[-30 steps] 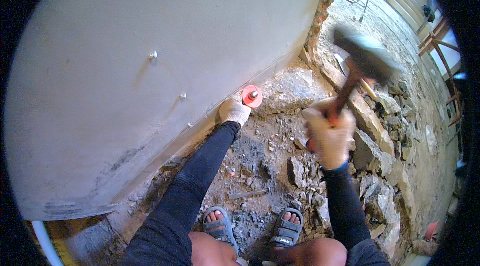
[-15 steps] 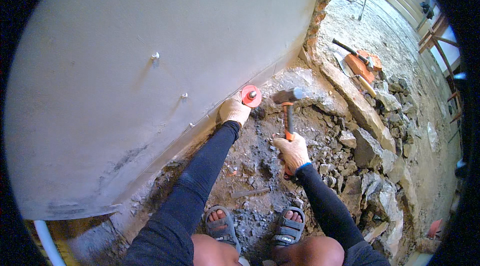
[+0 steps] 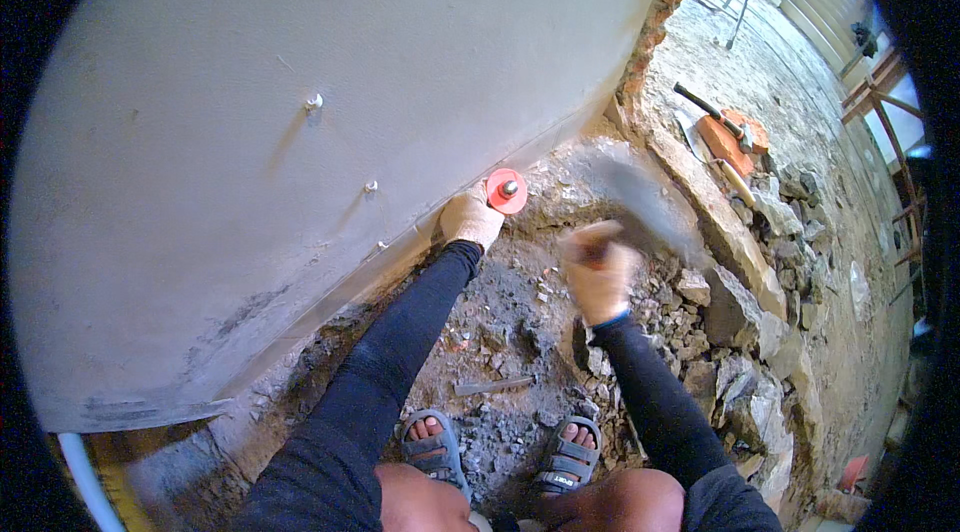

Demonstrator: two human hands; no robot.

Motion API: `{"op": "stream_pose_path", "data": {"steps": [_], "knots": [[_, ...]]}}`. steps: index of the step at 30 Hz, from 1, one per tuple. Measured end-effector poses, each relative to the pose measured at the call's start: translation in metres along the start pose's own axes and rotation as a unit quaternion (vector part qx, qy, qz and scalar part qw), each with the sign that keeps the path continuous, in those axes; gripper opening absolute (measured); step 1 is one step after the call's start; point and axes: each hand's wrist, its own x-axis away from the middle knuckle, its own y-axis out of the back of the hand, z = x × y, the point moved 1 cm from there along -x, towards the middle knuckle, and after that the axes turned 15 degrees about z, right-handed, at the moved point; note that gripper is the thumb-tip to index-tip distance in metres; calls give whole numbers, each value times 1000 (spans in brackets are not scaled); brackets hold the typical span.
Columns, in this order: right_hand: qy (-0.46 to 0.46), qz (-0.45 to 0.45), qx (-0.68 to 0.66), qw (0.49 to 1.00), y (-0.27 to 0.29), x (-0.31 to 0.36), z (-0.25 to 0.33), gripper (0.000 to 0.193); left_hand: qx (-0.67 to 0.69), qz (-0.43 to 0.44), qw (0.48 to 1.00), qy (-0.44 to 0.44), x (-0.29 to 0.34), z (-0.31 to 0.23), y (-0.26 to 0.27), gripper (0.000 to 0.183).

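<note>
My gloved left hand [image 3: 470, 216] is wrapped round a chisel [image 3: 508, 189] at the base of the wall. Its round red hand guard and metal striking end face up; the shaft below is hidden. To the right, my gloved right hand [image 3: 602, 272] grips a hammer [image 3: 650, 207], whose head is a grey smear of motion, apart from the chisel. Under my hands lies a dug-out strip of dirt and rubble [image 3: 490, 307]. A flat metal bar [image 3: 494, 386] rests on it, just ahead of my sandalled feet.
The plastered wall [image 3: 220, 202], with several small white plugs, fills the left. Broken concrete chunks [image 3: 735, 307] pile up on the right. Beyond them lie another hammer [image 3: 715, 112], orange brick pieces [image 3: 722, 140] and a trowel [image 3: 735, 180]. A pale pipe [image 3: 85, 482] bends at lower left.
The hammer has swung, its head shifting to the right and blurring, and my right hand has risen and turned. My left hand keeps the chisel in nearly the same place.
</note>
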Motion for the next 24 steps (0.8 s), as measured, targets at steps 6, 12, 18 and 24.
{"op": "stream_pose_path", "data": {"steps": [6,12,18,24], "knots": [[-283,182,-24,941,-25,55,-92,21,28,-6,999,-19,0,2,-2,41],[-53,55,-112,991,54,10,45,16,16,-32,999,-14,-5,13,-16,41],[187,-123,-267,937,39,-17,47,15,-18,-18,1000,16,-10,13,-12,40],[-271,258,43,926,-31,34,-70,25,90,14,994,-68,-1,5,-6,41]]}}
